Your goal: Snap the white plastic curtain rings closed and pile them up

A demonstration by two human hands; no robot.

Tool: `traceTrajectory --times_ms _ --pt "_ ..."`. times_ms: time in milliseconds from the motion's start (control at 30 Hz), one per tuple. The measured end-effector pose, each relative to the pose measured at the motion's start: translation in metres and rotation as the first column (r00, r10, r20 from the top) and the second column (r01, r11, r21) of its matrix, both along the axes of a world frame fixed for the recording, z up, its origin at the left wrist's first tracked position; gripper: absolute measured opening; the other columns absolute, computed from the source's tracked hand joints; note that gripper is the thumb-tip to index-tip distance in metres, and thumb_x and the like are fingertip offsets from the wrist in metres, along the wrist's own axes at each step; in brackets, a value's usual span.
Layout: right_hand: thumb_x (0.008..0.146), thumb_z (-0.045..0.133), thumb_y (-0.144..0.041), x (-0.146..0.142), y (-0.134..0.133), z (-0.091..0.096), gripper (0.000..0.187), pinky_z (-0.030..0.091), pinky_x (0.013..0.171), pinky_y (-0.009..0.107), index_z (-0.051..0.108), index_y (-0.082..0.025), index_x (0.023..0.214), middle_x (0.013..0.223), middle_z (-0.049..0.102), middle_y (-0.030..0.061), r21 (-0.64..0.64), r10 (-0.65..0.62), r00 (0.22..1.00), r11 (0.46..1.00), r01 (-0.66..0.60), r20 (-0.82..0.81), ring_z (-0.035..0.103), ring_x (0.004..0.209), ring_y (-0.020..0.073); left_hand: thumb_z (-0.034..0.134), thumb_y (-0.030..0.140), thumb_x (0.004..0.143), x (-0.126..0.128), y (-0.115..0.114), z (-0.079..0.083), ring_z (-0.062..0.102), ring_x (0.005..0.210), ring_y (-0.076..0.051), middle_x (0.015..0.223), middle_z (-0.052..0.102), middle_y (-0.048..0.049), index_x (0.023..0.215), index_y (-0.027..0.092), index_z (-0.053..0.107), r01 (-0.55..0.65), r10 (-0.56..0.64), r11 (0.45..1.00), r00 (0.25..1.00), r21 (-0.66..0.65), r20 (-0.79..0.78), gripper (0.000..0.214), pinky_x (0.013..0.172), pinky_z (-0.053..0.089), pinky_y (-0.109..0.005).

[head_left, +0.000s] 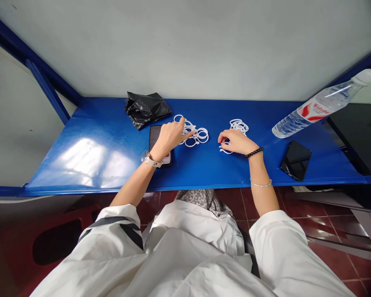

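My left hand (pixel 172 134) is at a loose pile of white plastic rings (pixel 202 134), its thumb and index finger spread apart over the near edge. These thin rings carry small tabs. Curled downward, my right hand (pixel 239 141) has its thumb and fingertips at a single white ring (pixel 226 151), which partly shows beneath them; the exact contact is hidden. Just behind that hand lies a second cluster of white rings (pixel 239 125). Under my left wrist rests a phone (pixel 155 133) with its screen lit, partly covered by the hand.
A crumpled black plastic bag (pixel 146 108) lies at the back left of the blue table (pixel 204 173). On the right stand a clear water bottle (pixel 317 109) and a dark phone (pixel 296 161). A grey wall (pixel 204 49) borders the far edge, with blue frame bars (pixel 48 90) at the sides.
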State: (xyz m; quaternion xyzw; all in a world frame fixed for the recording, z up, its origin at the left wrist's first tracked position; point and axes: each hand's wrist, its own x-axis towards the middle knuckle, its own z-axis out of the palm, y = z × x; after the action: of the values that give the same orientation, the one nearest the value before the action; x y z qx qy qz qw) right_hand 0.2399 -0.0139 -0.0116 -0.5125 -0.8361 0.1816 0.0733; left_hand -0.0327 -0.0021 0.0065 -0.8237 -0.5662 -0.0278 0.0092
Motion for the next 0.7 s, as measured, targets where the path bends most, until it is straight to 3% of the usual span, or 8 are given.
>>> traceTrajectory --times_ms 300,433,500,700 --pt "0.075 0.061 -0.018 0.002 -0.002 0.004 0.013 0.047 0.082 0.040 0.068 -0.021 0.086 0.096 0.073 0.0072 -0.089 0.028 0.999 0.996 -0.031 -0.029 0.064 0.094 0.0279 0.043 0.057 0.102 -0.005 0.003 -0.003 0.067 0.064 -0.026 0.074 0.069 -0.0131 0.120 0.009 0.058 -0.025 0.025 0.998 1.000 0.062 0.008 0.054 0.056 0.035 -0.028" --pt "0.075 0.062 -0.017 0.001 -0.001 0.000 0.010 0.046 0.080 0.040 0.067 -0.022 0.082 0.093 0.072 0.0064 -0.066 0.035 0.999 0.997 -0.034 0.016 0.062 0.092 0.0277 0.043 0.059 0.102 -0.004 0.002 -0.006 0.069 0.068 -0.028 0.073 0.069 -0.0149 0.113 0.009 0.060 -0.018 0.018 0.999 1.000 0.045 0.002 0.053 0.057 0.035 -0.028" --pt "0.079 0.061 -0.019 -0.002 -0.001 -0.003 0.004 0.044 0.076 0.039 0.064 -0.022 0.078 0.088 0.071 0.0071 -0.025 0.031 0.999 0.999 -0.031 0.025 0.060 0.088 0.0272 0.041 0.058 0.102 -0.002 0.002 -0.008 0.071 0.073 -0.031 0.076 0.069 -0.0167 0.116 0.008 0.059 -0.002 0.002 1.000 1.000 0.026 -0.002 0.055 0.057 0.035 -0.029" --pt "0.086 0.059 -0.018 -0.018 -0.004 -0.003 0.010 0.042 0.076 0.039 0.058 -0.022 0.077 0.076 0.069 0.0060 0.039 -0.006 1.000 0.999 0.006 0.021 0.060 0.083 0.0271 0.037 0.055 0.104 0.001 0.001 -0.007 0.072 0.078 -0.033 0.082 0.071 -0.0182 0.133 0.005 0.055 0.029 -0.029 0.999 1.000 -0.013 0.000 0.061 0.058 0.035 -0.030"
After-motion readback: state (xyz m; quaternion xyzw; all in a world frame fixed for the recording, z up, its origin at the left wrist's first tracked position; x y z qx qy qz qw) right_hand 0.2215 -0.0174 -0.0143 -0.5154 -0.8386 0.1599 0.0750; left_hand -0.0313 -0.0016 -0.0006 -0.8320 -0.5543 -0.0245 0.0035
